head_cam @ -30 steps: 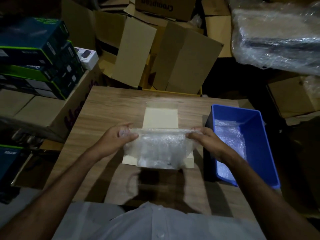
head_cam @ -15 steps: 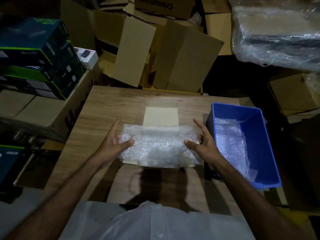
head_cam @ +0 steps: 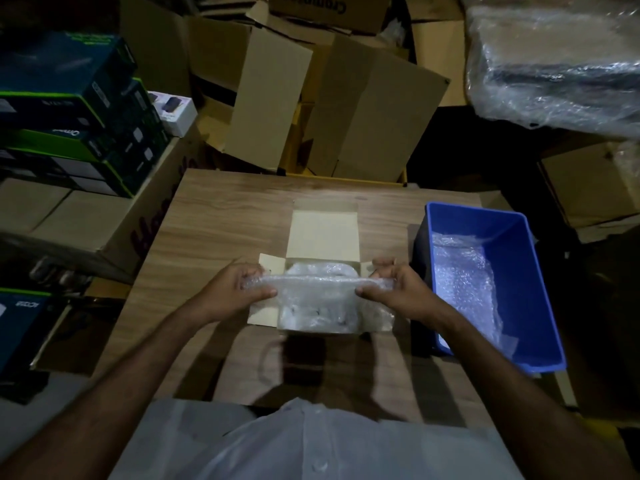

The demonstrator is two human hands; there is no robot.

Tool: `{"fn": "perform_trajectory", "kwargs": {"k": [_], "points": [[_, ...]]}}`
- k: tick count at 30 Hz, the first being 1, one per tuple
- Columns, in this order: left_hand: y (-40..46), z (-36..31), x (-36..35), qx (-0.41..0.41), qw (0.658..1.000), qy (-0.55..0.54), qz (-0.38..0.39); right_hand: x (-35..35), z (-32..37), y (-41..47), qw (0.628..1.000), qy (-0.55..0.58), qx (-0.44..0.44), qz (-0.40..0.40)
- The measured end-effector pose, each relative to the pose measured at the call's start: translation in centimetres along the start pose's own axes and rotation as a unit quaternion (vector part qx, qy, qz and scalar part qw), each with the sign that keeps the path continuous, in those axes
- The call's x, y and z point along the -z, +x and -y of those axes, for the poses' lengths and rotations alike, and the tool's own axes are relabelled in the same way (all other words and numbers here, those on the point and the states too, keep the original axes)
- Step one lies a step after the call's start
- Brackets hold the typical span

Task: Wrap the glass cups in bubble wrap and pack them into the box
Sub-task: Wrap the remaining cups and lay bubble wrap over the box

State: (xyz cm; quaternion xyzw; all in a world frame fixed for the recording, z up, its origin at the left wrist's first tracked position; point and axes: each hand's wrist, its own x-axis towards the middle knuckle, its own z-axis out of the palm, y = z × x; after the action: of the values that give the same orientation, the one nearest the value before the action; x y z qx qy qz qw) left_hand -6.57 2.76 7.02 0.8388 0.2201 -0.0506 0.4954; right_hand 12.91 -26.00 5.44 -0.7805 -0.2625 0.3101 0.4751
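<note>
A small open cardboard box point(head_cam: 323, 237) stands mid-table with its flaps spread. Wrapped bundles of bubble wrap point(head_cam: 320, 271) fill its inside; no bare glass shows. Over the box hangs a sheet of bubble wrap point(head_cam: 317, 303), stretched taut between both hands. My left hand point(head_cam: 239, 289) pinches its left end and my right hand point(head_cam: 394, 287) pinches its right end, thumbs toward me. The sheet drapes down over the front half of the box.
A blue plastic bin point(head_cam: 512, 258) holding loose bubble wrap point(head_cam: 464, 275) sits at the table's right edge. Flat cardboard cartons point(head_cam: 374, 112) lean behind the wooden table point(head_cam: 225, 220). Stacked dark product boxes point(head_cam: 69, 109) stand left; a plastic-wrapped bundle point(head_cam: 561, 64) lies upper right.
Half a second ago the sheet lay flat over the box under spread fingers. Both hands have now pinched its ends and lifted it taut, uncovering the back of the box.
</note>
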Motion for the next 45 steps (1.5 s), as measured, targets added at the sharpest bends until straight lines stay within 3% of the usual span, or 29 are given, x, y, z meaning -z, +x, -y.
{"fn": "perform_trajectory", "kwargs": {"k": [2, 7, 15, 21, 24, 26, 29, 34, 39, 40, 45], "points": [[0.0, -0.4, 0.0, 0.001, 0.998, -0.051, 0.033, 0.2, 0.0, -0.1, 0.999, 0.048, -0.024, 0.009], [0.1, -0.8, -0.4, -0.001, 0.994, -0.09, 0.066, -0.7, -0.4, -0.1, 0.997, 0.06, 0.043, 0.006], [0.6, -0.4, -0.3, 0.034, 0.994, -0.075, 0.078, -1.3, -0.6, 0.3, 0.997, 0.051, -0.044, 0.037], [1.6, 0.8, -1.2, -0.02, 0.997, 0.065, 0.022, -1.8, -1.4, 0.4, 0.987, -0.139, 0.053, 0.061], [2.2, 1.6, -1.9, -0.05, 0.99, 0.132, 0.024, -2.6, -1.4, 0.6, 0.938, -0.324, 0.105, 0.07], [2.6, 1.5, -2.7, -0.103, 0.961, 0.255, -0.002, -3.0, -1.1, 0.8, 0.887, -0.437, 0.134, 0.067], [3.0, 0.8, -4.0, -0.152, 0.916, 0.37, -0.011, -3.5, -0.3, 0.8, 0.874, -0.466, 0.124, 0.069], [2.4, 1.1, -5.8, -0.133, 0.909, 0.393, 0.028, -4.6, -0.2, 0.5, 0.868, -0.478, 0.097, 0.088], [1.9, 1.2, -6.9, -0.12, 0.908, 0.391, 0.091, -5.1, -1.0, 0.1, 0.838, -0.511, 0.085, 0.171], [1.9, 1.4, -7.0, -0.129, 0.898, 0.41, 0.1, -5.0, -1.1, 0.1, 0.838, -0.509, 0.086, 0.18], [2.2, 0.6, -7.7, -0.164, 0.781, 0.579, 0.166, -4.8, -1.3, 0.7, 0.827, -0.5, 0.101, 0.237]]}}
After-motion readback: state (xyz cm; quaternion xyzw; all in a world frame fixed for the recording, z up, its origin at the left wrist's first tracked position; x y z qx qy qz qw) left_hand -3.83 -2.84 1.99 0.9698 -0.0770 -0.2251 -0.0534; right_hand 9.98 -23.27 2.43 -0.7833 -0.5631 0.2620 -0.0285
